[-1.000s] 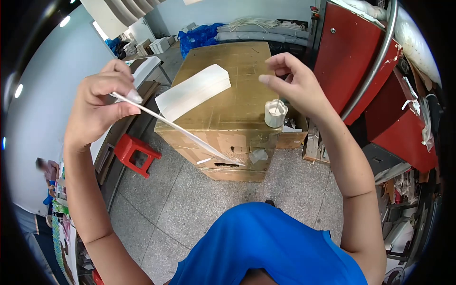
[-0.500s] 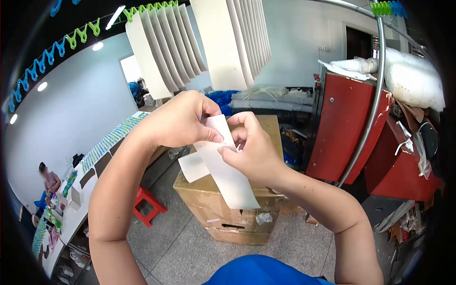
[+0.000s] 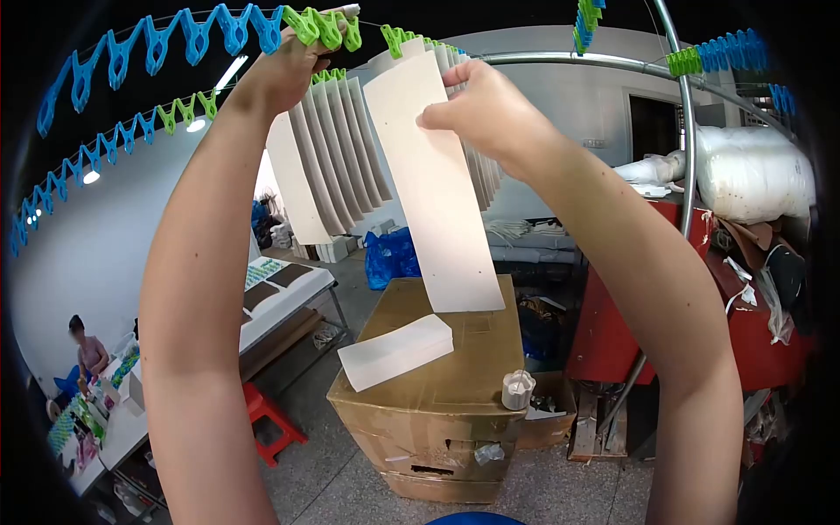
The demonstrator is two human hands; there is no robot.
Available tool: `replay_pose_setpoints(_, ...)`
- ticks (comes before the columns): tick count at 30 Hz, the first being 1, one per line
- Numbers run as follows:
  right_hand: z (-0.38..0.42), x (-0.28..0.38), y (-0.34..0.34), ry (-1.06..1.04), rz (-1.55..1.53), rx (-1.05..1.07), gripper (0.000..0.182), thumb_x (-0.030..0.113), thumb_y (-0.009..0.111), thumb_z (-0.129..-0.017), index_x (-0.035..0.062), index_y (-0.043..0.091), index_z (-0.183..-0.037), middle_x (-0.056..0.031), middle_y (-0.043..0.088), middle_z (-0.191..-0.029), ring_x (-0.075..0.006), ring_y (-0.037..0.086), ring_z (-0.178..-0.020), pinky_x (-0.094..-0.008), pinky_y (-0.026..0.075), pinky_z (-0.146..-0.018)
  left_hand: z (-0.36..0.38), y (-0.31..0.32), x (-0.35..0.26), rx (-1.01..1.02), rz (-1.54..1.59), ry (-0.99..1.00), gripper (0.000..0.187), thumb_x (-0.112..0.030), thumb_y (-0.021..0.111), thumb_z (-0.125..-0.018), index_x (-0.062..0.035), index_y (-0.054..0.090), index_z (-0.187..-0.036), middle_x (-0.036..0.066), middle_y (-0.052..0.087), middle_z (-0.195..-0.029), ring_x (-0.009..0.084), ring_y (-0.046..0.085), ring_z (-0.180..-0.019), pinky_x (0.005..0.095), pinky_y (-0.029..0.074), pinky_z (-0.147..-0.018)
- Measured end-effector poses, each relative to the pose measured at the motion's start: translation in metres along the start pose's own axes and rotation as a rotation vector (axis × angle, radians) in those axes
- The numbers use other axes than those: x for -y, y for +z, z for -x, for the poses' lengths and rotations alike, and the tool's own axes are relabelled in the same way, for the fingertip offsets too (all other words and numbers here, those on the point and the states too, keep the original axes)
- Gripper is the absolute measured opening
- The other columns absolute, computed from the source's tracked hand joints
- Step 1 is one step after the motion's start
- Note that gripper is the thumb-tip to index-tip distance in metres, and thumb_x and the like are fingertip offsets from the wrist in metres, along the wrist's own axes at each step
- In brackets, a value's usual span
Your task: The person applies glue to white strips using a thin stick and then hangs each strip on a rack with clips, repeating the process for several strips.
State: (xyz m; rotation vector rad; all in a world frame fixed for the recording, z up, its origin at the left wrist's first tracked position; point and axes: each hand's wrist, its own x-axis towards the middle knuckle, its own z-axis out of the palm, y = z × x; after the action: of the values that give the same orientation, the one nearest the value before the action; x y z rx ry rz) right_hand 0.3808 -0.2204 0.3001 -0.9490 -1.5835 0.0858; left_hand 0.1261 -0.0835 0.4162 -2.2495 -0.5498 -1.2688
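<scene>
My right hand [image 3: 481, 114] pinches a long white strip [image 3: 437, 188] by its upper edge, and the strip hangs down above the cardboard box. Small dark marks or holes show near its ends. Up at the hanging line, my left hand [image 3: 289, 74] is closed at the green clips [image 3: 328, 31], its fingers partly hidden behind them. More white strips [image 3: 328, 157] hang in a row from green clips beyond my hands. A stack of white strips [image 3: 398, 350] lies on the cardboard box [image 3: 420, 394].
A white fluted object [image 3: 518, 389] sits at the box's right edge. Blue clips [image 3: 157, 44] line the wire on the left. A metal pole [image 3: 687, 157] and red cabinet [image 3: 604, 337] stand at right. Left are a red stool [image 3: 267, 420], a long table [image 3: 293, 293] and a seated person [image 3: 90, 350].
Both hands have risen from above the box to the line of clips. The strip went up in my right hand; my left hand let go of it and moved to the green clips.
</scene>
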Motion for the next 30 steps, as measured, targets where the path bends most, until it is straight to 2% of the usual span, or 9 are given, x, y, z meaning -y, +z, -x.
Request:
replay_pose_setpoints(3,-0.018,0.009,0.005,-0.038,0.076,-0.039,0.058,0.013,0.077,-0.07,-0.0043,0.057,-0.121,-0.0142,0.066,-0.099,-0.02,0.066,-0.085,-0.032,0.055,-0.074,-0.014,0.004,0.004,-0.028,-0.187,0.252,0.034,-0.023,0.047,-0.106,-0.0165,0.051,-0.138,-0.003,0.06,-0.135,0.021,0.062,-0.113,0.0361,0.049,-0.1)
replay_pose_setpoints(6,-0.028,0.02,0.004,-0.034,0.097,0.013,0.056,0.012,0.078,-0.07,-0.0056,0.058,-0.12,-0.0157,0.066,-0.099,-0.0215,0.065,-0.088,-0.033,0.053,-0.081,-0.016,0.005,-0.021,0.033,0.573,-0.11,0.046,-0.049,0.054,-0.099,-0.0196,0.059,-0.134,-0.005,0.062,-0.134,0.0144,0.056,-0.123,0.0397,0.035,-0.112)
replay_pose_setpoints(8,-0.037,0.022,0.006,-0.022,0.098,0.083,0.06,0.01,0.079,-0.072,-0.0071,0.055,-0.123,-0.0184,0.066,-0.103,-0.0237,0.066,-0.095,-0.0345,0.051,-0.089,-0.017,0.007,-0.019,0.015,0.712,-0.026,0.056,-0.059,0.057,-0.092,-0.0186,0.062,-0.131,-0.002,0.067,-0.124,0.0146,0.056,-0.123,0.038,0.035,-0.112)
replay_pose_setpoints(10,-0.049,0.019,0.013,-0.086,0.157,-0.012,0.027,0.014,0.078,-0.067,-0.0008,0.063,-0.084,-0.0083,0.062,-0.078,-0.0169,0.06,-0.068,-0.0317,0.052,-0.063,-0.016,0.01,-0.021,-0.017,0.718,0.065,0.058,-0.06,0.062,-0.091,-0.017,0.063,-0.131,0.002,0.068,-0.118,0.0171,0.057,-0.122,0.0402,0.037,-0.111)
replay_pose_setpoints(13,-0.062,0.017,0.016,-0.058,0.184,-0.052,0.03,0.014,0.08,-0.065,0.0002,0.061,-0.084,-0.0083,0.062,-0.078,-0.0173,0.059,-0.068,-0.0304,0.052,-0.064,-0.014,0.007,-0.03,0.05,0.714,-0.015,0.057,-0.055,0.066,-0.092,-0.0157,0.063,-0.132,0.005,0.068,-0.116,0.0187,0.058,-0.121,0.0406,0.04,-0.109)
replay_pose_setpoints(14,-0.062,0.018,0.017,-0.062,0.184,-0.052,0.03,0.014,0.08,-0.065,0.0002,0.061,-0.084,-0.0083,0.062,-0.078,-0.0173,0.059,-0.068,-0.0304,0.052,-0.064,-0.013,0.006,-0.039,0.076,0.641,-0.075,0.049,-0.046,0.054,-0.102,-0.0135,0.058,-0.138,0.004,0.065,-0.125,0.0133,0.058,-0.114,0.0338,0.043,-0.107)
replay_pose_setpoints(19,-0.048,0.021,0.015,-0.042,0.332,-0.193,0.069,0.026,0.077,-0.07,-0.0041,0.049,-0.125,-0.0182,0.065,-0.108,-0.0264,0.066,-0.1,-0.0363,0.055,-0.086,-0.011,0.018,-0.052,-0.007,0.637,-0.027,0.047,-0.039,0.056,-0.102,-0.0128,0.055,-0.141,0.004,0.063,-0.13,0.0176,0.058,-0.121,0.0359,0.04,-0.112)
replay_pose_setpoints(22,-0.039,0.02,-0.004,-0.05,0.312,-0.26,0.082,0.033,0.074,-0.074,-0.0051,0.039,-0.137,-0.0223,0.061,-0.12,-0.0303,0.063,-0.114,-0.0397,0.052,-0.095,-0.016,0.03,-0.058,-0.06,0.606,-0.095,0.046,-0.033,0.057,-0.102,-0.012,0.053,-0.143,0.004,0.062,-0.134,0.0204,0.056,-0.125,0.038,0.038,-0.114)
replay_pose_setpoints(30,-0.005,-0.002,-0.045,-0.259,0.256,-0.281,0.079,0.037,0.073,-0.08,-0.0053,0.041,-0.139,-0.0206,0.052,-0.125,-0.0294,0.053,-0.121,-0.0403,0.046,-0.099,-0.035,0.052,-0.03,-0.122,0.692,-0.065,0.043,-0.029,0.057,-0.102,-0.0073,0.055,-0.139,0.007,0.065,-0.128,0.0167,0.056,-0.124,0.0337,0.04,-0.111)
